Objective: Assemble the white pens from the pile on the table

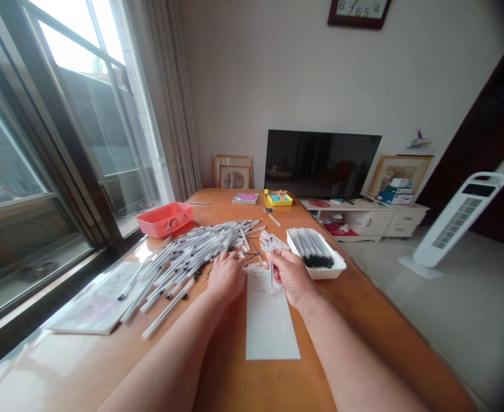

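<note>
My right hand (292, 274) pinches a clear-barrelled pen (271, 263), held upright over a long white paper sheet (271, 332). Faint writing marks show near the top of that sheet. To its left, my left hand (227, 276) lies palm down at the edge of a big heap of clear pens (209, 246), several with black ends. Its fingers reach forward and look apart, though their tips are partly hidden. Thin dark refills and short pale pieces lie scattered just beyond both hands. A small bunch of white pen parts (275, 241) lies beyond my right hand.
A white tray (341, 265) of black-tipped pens stands right of my right hand, near the table's edge. At the left are a red plastic basket (160, 224) and a booklet (93, 309) under some pens. A yellow box (280, 200) and a colourful packet (245, 198) sit farther back.
</note>
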`<state>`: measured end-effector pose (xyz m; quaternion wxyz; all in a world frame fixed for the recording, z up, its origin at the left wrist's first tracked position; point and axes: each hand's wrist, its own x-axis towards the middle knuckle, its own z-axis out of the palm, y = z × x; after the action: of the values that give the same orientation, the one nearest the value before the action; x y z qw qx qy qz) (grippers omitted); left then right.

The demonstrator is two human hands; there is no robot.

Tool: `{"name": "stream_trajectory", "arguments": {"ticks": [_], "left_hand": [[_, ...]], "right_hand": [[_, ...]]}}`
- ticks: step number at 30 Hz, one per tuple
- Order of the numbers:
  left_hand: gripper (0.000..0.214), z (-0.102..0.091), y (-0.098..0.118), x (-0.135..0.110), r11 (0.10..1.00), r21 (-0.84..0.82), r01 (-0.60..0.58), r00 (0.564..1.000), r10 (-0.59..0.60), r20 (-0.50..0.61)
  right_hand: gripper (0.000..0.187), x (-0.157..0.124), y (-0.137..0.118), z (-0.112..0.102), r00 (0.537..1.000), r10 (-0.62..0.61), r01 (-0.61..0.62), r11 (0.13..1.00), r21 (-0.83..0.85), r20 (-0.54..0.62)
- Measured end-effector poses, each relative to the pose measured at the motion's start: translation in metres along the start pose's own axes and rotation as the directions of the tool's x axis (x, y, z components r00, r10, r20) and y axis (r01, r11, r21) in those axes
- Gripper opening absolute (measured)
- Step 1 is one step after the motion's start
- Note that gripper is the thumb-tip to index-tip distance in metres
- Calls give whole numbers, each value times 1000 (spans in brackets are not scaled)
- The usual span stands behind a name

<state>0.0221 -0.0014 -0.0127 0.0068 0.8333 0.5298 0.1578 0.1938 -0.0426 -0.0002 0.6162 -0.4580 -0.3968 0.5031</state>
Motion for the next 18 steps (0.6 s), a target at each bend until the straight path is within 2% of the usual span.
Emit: {"name": "stream_trajectory", "arguments": {"ticks": [5,14,18], "left_hand": [[15,3,0,1,999,5,-34,999,34,-19],[16,7,-2,0,1000,12,10,1000,-10,8],[21,8,-4,1,998,-63,-2,1000,0,-30]], "right_hand": [[32,1,1,-1,1000,8,-8,1000,-4,-2],[31,2,5,-2,999,-36,36,999,8,0],[31,5,5,-4,995,-51,51,999,-11,-82]]}}
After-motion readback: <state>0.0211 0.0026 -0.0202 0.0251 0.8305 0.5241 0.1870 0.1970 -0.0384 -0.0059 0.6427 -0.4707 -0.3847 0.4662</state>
